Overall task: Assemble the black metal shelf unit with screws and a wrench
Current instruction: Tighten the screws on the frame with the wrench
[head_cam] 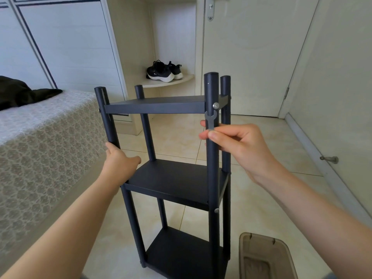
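Observation:
The black metal shelf unit (pixel 173 178) stands upright on the tiled floor, with three shelves and four round posts. My left hand (pixel 118 158) grips the near left post just above the middle shelf. My right hand (pixel 237 143) pinches a small flat grey wrench (pixel 210 120) against the near right post, its open jaw pointing up. A silver screw (pixel 215 105) sits in that post at the top shelf, just above the wrench jaw and apart from it. Another screw head (pixel 216 210) shows lower on the same post at the middle shelf.
A bed with a patterned cover (pixel 40 148) lies close on the left, dark clothing (pixel 18 93) on it. A brown plastic bin (pixel 265 258) stands on the floor at the lower right. Black sneakers (pixel 164 71) rest on a corner shelf behind. A closed door (pixel 251 57) is beyond.

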Motion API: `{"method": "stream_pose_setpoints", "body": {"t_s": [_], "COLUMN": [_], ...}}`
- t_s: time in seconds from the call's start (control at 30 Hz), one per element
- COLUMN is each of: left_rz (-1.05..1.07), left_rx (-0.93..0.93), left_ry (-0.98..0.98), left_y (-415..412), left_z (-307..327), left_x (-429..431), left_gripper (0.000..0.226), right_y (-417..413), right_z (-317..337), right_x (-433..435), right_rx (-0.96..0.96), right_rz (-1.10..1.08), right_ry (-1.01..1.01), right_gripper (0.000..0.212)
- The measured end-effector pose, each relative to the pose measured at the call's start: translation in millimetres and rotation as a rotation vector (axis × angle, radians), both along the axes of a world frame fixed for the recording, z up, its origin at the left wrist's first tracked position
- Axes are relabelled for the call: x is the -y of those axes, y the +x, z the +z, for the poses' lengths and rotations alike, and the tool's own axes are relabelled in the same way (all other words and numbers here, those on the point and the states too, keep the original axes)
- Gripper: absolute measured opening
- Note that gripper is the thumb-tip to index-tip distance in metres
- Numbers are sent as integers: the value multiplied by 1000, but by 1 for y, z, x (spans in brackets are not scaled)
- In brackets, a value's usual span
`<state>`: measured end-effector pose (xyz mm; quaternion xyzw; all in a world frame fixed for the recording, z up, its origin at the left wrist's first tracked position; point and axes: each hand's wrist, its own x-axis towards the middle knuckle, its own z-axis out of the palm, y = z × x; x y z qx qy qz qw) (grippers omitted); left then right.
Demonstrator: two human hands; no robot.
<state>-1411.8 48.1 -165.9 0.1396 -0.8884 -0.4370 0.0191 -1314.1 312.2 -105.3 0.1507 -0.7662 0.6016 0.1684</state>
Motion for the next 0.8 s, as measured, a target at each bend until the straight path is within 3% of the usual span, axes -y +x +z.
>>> {"method": "stream_pose_setpoints", "body": {"t_s": [0.07, 0.2, 0.27, 0.4, 0.6, 0.8], "left_rz": [-69, -276, -470, -755, -685, -734], "left_rx": [12, 82, 157, 218, 0, -76], "left_ry": [36, 503, 579, 566, 553, 462], "left_y": [6, 28, 43, 70, 86, 88], "left_z": [3, 13, 17, 22, 24, 24], "left_x": [-1, -9, -20, -51, -75, -78], "left_gripper": [100, 92, 90, 54, 27, 15], "right_y": [-2, -6, -7, -9, -12, -9], "right_z": [1, 3, 3, 3, 2, 1], "right_x": [2, 7, 11, 18, 26, 26], "right_rx": [22, 46, 52, 52, 59, 27], "right_rz": [16, 47, 61, 101, 126, 74], "right_ry": [-22, -60, -78, -90, -143, -150], "right_gripper": [17, 18, 20, 21, 21, 20]}}
